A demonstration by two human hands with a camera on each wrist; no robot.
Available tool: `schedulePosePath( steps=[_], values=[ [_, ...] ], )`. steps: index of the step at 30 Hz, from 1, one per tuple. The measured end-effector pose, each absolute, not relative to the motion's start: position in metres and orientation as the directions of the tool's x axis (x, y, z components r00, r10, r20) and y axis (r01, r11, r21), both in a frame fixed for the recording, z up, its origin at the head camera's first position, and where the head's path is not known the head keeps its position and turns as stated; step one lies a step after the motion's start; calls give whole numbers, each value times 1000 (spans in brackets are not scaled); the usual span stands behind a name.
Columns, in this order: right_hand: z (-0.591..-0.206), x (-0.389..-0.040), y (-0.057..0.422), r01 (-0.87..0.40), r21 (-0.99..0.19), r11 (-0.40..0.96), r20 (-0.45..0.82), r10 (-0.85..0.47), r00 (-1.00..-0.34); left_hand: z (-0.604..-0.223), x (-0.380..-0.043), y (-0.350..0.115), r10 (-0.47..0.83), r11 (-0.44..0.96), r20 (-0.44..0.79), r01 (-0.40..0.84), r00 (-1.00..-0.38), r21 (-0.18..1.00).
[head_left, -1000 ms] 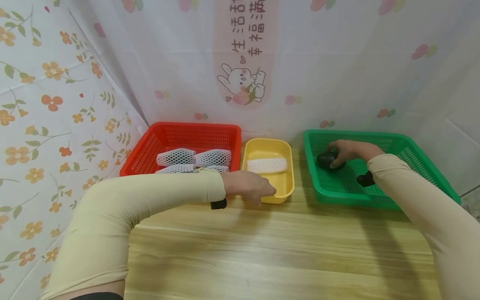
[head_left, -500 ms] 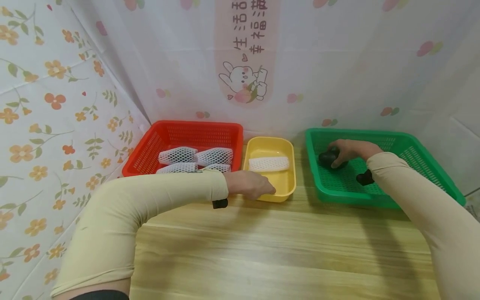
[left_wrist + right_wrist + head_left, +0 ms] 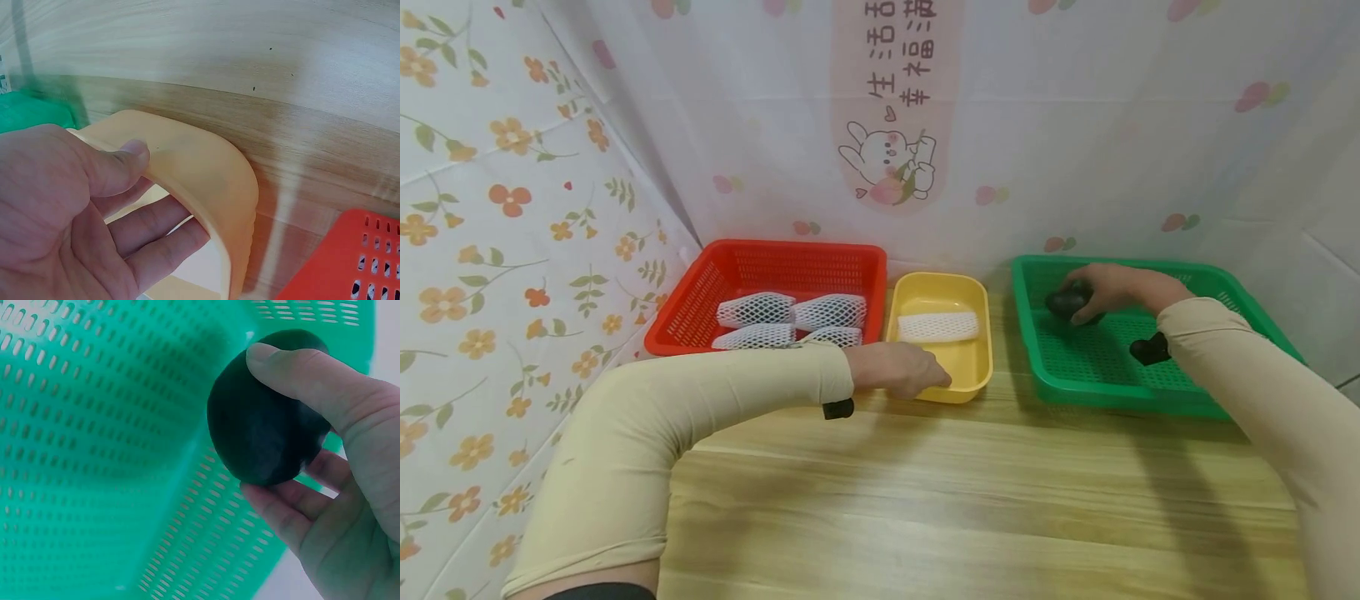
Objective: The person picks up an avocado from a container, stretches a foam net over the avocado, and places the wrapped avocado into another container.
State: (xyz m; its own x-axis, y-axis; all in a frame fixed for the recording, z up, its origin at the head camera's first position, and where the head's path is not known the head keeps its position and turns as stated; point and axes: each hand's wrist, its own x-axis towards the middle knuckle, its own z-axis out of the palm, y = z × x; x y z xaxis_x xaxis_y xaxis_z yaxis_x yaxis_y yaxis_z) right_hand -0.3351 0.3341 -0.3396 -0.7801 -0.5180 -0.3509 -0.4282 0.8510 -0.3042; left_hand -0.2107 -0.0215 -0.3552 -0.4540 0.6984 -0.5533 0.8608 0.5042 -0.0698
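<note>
My left hand (image 3: 901,369) grips the front wall of the yellow bin (image 3: 206,156), thumb outside and fingers inside. A white foam net sleeve (image 3: 938,327) lies across the bin's floor. Over at the right, my right hand (image 3: 1112,287) holds a dark avocado (image 3: 265,419) between thumb and fingertips, inside the green basket (image 3: 1037,358) near its left end. The right wrist view shows the avocado smooth and rounded, with the thumb across its top and fingers curled below.
Left of the bin is a red basket (image 3: 808,247) holding several net-sleeved dark items (image 3: 756,310); my left forearm crosses over its front. All three containers stand on a wooden table (image 3: 925,483). A printed curtain (image 3: 1075,167) hangs right behind them.
My right hand has moved slightly up and to the right with the avocado over the last half second. The left hand stays on the bin's wall.
</note>
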Motion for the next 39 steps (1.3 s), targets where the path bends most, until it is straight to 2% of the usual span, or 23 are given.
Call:
schedulePosePath(
  steps=[18, 29, 39],
  values=[
    [-267, -310, 317, -530, -240, 813, -219, -577, -787, -356, -211, -24, 685, 570, -538, 821, -492, -25],
    [-245, -286, 282, -654, -190, 732, -144, -680, -719, -357, -209, -25, 684, 574, -525, 818, -507, -42],
    [-252, -256, 259, -721, -215, 659, -93, -748, -657, -357, -207, -25, 683, 583, -518, 812, -515, -39]
  ],
)
